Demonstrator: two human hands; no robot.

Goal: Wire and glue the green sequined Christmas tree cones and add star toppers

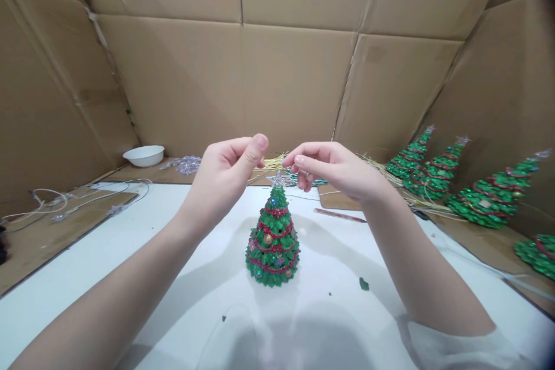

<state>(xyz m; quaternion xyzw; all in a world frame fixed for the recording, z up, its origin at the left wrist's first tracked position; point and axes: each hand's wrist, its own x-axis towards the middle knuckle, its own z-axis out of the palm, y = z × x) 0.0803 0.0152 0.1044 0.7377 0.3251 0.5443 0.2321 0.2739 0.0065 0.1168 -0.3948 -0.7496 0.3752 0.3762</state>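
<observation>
Item: one green tree (274, 231), six o'clock, garlanded, baubled, star (278, 180) on top; I judge nothing lacking. Left hand (229, 170), nine o'clock of the star, pinched closed, nothing visible in it; right hand (330, 169), three o'clock, apart, its grip too unclear to tell.

Green tree (274, 224) with red garland bands (276, 249), clear star (278, 179).

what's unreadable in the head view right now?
All in the head view:
Left hand: whether it pinches anything; its curled fingers hide this.
Centre tree: rear side; its own front hides it.
Nearest right-hand tree: top, cut off by right edge.
Dark thing: identity; cut off by left edge.
Clear pieces: count; too small, jumbled.
</observation>
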